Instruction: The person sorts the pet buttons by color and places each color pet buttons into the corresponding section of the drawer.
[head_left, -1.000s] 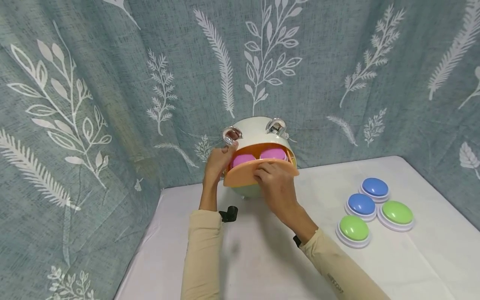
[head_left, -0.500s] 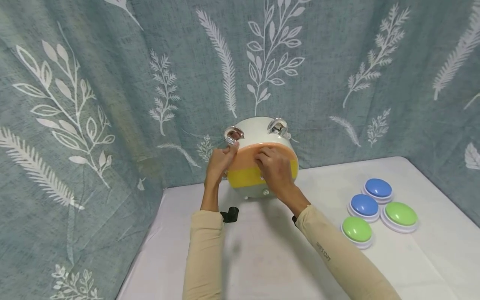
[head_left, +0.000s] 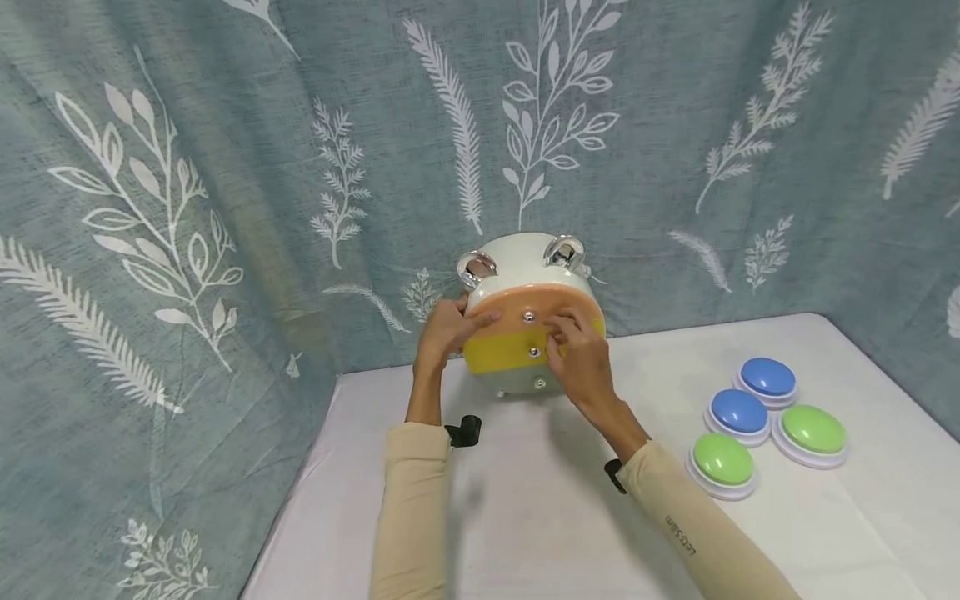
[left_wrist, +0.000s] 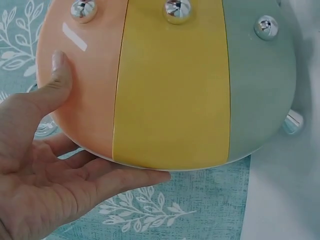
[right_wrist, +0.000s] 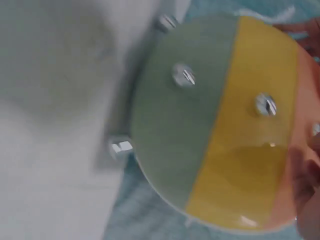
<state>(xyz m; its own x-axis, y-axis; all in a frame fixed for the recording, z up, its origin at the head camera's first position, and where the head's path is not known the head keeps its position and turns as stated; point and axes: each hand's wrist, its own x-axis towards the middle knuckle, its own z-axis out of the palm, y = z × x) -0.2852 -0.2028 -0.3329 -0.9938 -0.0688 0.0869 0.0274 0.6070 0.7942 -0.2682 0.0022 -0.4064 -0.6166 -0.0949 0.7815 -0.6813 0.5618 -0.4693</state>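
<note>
A small rounded drawer cabinet (head_left: 517, 265) with a white body and silver ring ears stands at the back of the table. Its front has an orange drawer (head_left: 551, 298) on top, a yellow drawer (left_wrist: 172, 95) in the middle and a grey-green drawer (left_wrist: 260, 90) at the bottom, all flush and each with a silver knob. My left hand (head_left: 444, 332) holds the cabinet's left side, thumb on the orange front and fingers along the outer wall. Close to the orange drawer, right of its knob (head_left: 529, 317), my right hand (head_left: 583, 360) has loosely bent fingers and grips nothing.
Two blue buttons (head_left: 768, 377) and two green buttons (head_left: 812, 429) with white bases sit on the right of the white table (head_left: 525, 517). Behind the cabinet hangs a blue-green leaf-patterned curtain (head_left: 637, 183).
The orange drawer, open with pink buttons inside, has been pushed shut. My right hand has since come off its front and shifted right; my left thumb has moved onto the orange front.
</note>
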